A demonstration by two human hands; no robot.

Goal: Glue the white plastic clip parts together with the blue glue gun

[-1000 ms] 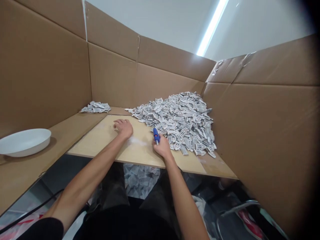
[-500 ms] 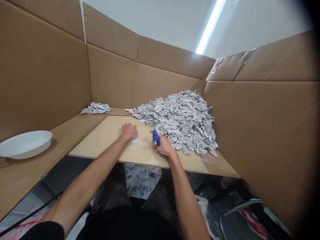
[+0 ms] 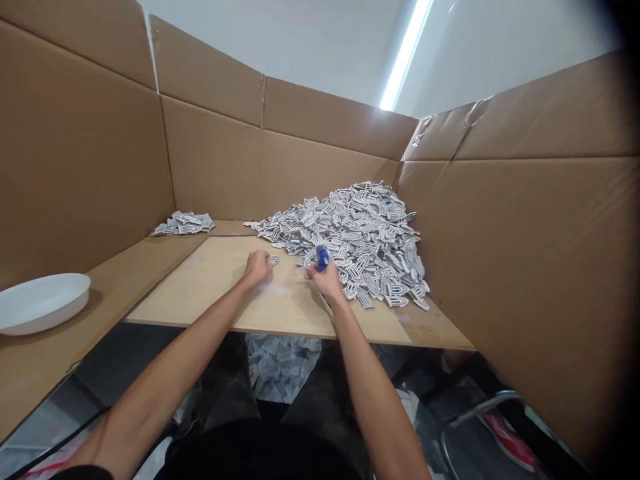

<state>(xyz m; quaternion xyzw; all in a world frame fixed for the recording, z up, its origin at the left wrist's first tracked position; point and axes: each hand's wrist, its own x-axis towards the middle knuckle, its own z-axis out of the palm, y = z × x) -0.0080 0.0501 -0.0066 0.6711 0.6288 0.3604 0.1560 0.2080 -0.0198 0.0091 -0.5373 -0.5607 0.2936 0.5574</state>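
My left hand (image 3: 257, 267) is closed at the board, its fingers pinching a small grey-white slotted piece (image 3: 273, 260). My right hand (image 3: 327, 281) wraps round a short blue tool (image 3: 323, 257), whose exact kind I cannot make out. The blue tool stands upright in the fist at the near-left edge of a large pile of similar grey-white slotted pieces (image 3: 370, 233). Both hands are over the pale wooden board (image 3: 285, 313), a short gap between them.
Cardboard walls (image 3: 330, 150) enclose the board on the left, back and right. A smaller heap of pieces (image 3: 185, 223) lies at the back left. On the left ledge stands a white bowl (image 3: 45, 303). Below the board's front edge, whitish crumpled material (image 3: 283, 363) shows between my legs.
A slotted piece now shows in my left fingers. My right hand has shifted slightly away from me with the blue tool, which has turned more upright. The view has swung slightly right.
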